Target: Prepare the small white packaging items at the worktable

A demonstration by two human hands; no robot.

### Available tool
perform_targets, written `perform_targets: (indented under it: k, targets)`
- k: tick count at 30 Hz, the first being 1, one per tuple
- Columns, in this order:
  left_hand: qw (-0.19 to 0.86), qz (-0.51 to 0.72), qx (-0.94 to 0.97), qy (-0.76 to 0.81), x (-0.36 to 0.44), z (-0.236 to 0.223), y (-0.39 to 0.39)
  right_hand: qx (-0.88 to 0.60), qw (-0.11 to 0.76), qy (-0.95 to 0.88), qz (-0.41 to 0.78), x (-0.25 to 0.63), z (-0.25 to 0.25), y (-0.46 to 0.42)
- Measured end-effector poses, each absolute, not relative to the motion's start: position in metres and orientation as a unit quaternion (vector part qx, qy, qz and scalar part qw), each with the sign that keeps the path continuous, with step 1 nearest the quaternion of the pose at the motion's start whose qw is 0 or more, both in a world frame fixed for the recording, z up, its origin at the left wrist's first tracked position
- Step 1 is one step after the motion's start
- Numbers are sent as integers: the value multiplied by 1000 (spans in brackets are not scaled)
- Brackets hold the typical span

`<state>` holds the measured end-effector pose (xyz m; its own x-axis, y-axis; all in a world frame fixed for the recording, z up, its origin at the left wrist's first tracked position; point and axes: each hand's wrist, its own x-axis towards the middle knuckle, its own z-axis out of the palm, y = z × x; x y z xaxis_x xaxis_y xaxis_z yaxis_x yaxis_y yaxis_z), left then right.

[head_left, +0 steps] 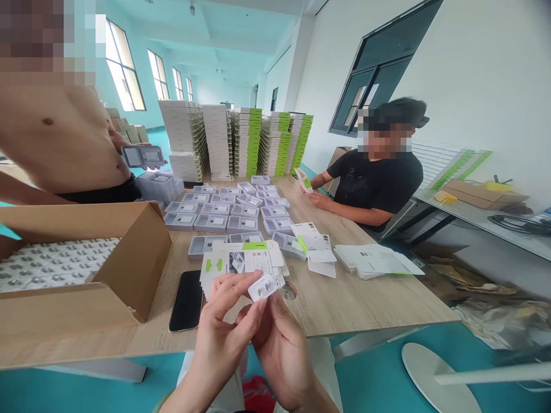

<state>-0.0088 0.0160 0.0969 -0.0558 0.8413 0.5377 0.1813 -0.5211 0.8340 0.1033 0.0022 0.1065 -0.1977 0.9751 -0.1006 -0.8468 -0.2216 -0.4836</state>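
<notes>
One small white printed card (262, 288) pinched in the fingertips of the left hand (221, 332), held above the table edge. The right hand (282, 350) curled closed just beneath the card; contact unclear. Green-and-white printed sleeves (241, 264) lie just beyond the hands; a black smartphone (186, 301) lies near the left hand on the wooden table (357, 304).

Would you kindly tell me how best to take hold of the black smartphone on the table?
Pinch the black smartphone by its long edges, coming from the near end: it lies flat and thin on the wooden table, with the cardboard box close on its left.
</notes>
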Motion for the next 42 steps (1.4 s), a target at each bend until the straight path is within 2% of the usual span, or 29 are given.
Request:
perform_targets:
  k: [42]
  targets:
    - [277, 599, 632, 407, -9, 97, 15, -207, 596, -173, 756, 101, 106, 0]
